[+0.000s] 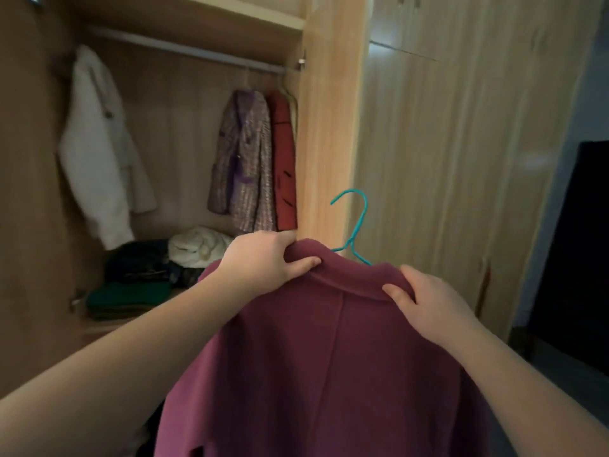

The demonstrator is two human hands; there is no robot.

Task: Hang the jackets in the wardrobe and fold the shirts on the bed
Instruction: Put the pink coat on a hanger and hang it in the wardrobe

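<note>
A maroon jacket (329, 357) hangs in front of me on a teal hanger (354, 225), whose hook sticks up above the collar. My left hand (263, 258) grips the left side of the collar. The right side of the collar is held by my right hand (425, 301). The open wardrobe (329, 127) is straight ahead, with a metal rail (184, 49) across its top. On the rail hang a white coat (99, 153) at the left, and a purple tweed jacket (247, 159) and a red garment (285, 166) at the right.
Folded clothes lie on the wardrobe's lower shelf: a green pile (128, 296), dark items (138, 260) and a cream bundle (197, 247). A shut wardrobe door (461, 159) stands to the right. Further right is a dark object (576, 242). The rail is bare between the white coat and the tweed jacket.
</note>
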